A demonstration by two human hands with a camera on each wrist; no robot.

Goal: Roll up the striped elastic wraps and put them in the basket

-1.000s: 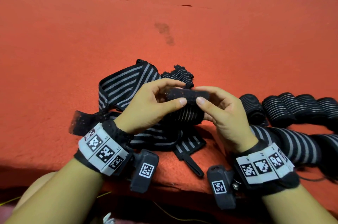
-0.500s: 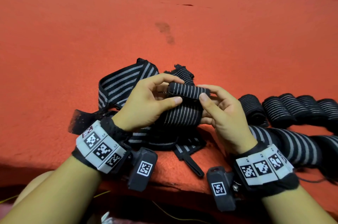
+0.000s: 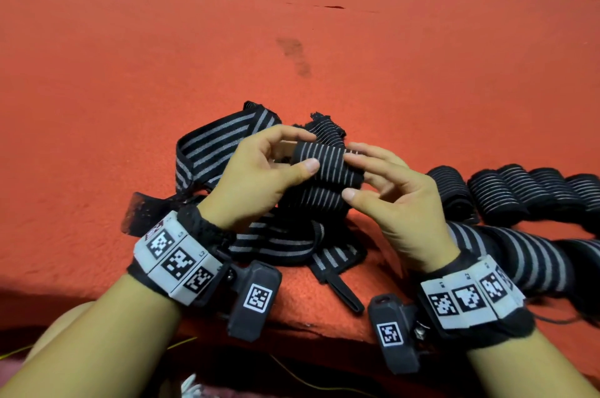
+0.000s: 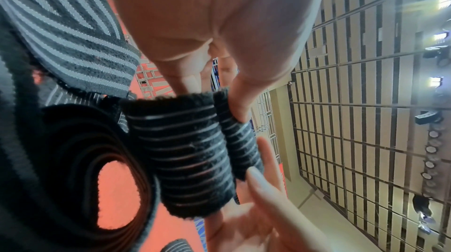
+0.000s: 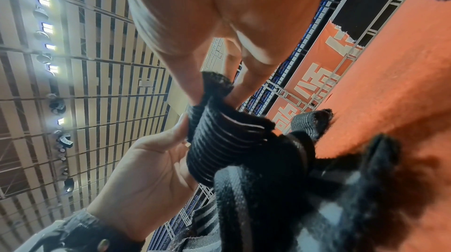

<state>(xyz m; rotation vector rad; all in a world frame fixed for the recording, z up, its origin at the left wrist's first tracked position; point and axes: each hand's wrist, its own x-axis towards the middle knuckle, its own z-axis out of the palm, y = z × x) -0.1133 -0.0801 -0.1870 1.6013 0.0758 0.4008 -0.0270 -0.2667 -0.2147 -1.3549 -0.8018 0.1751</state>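
- We're holding one striped wrap (image 3: 326, 163) between both hands, above the loose pile on the orange carpet (image 3: 162, 56); its leading end is already wound into a small roll.
- Left hand (image 3: 256, 176): thumb and index are pinching the roll's left end, fingers curled around it.
- Right hand (image 3: 396, 199): fingertips (image 3: 352, 155) are touching the roll's right end; thumb is sitting off the fabric, just beside it. We're reading this hand as loose, not clamped.
- The wrap's unrolled tail is hanging down from the roll into the pile.
- Loose pile (image 3: 227, 144): wide-striped bands are overlapping under the hands; we can't separate them well enough to count. One black strap tab (image 3: 344, 293) is sticking out toward the carpet's near edge.
- Finished rolls (image 3: 493, 193): we're counting five lying side by side in a row on the carpet, right of the hands; the last one is getting cut off by the frame edge.
- One larger wide-striped bundle (image 3: 519, 254) is lying just in front of that row, beside the right wrist.
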